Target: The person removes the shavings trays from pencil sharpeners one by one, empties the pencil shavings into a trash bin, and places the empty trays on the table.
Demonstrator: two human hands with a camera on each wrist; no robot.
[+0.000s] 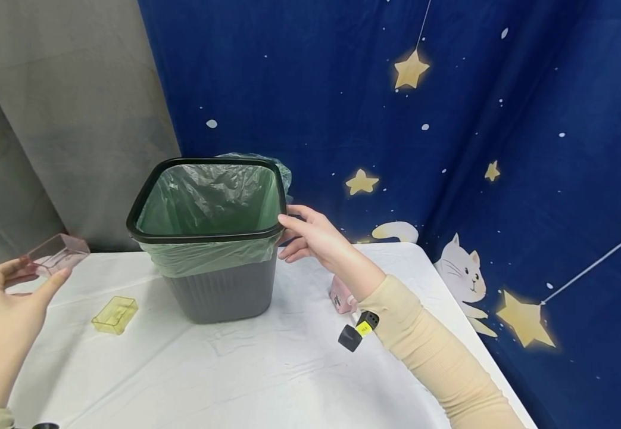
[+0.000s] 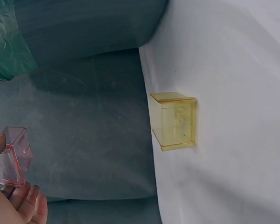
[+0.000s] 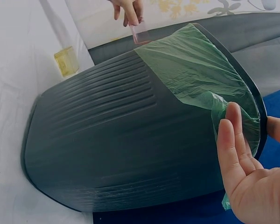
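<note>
My left hand (image 1: 7, 313) holds a small clear pink plastic box (image 1: 62, 253) between thumb and fingers, up off the table at the left. A grey trash bin (image 1: 221, 296) stands upright, with a green bag (image 1: 211, 259) lining it and folded over the outside below its black rim. My right hand (image 1: 318, 241) grips that rim at the right corner. In the right wrist view the thumb touches the rim (image 3: 264, 122), and the fingers (image 3: 228, 144) lie by the bag on the outer side. A clear yellow plastic box (image 1: 115, 314) rests on the table left of the bin.
A pink object (image 1: 339, 295) sits on the white-covered table (image 1: 224, 375), partly hidden behind my right wrist. A black device (image 1: 358, 330) with a yellow label is at that wrist. Grey (image 1: 85, 89) and blue star-patterned curtains (image 1: 315, 89) hang behind the table.
</note>
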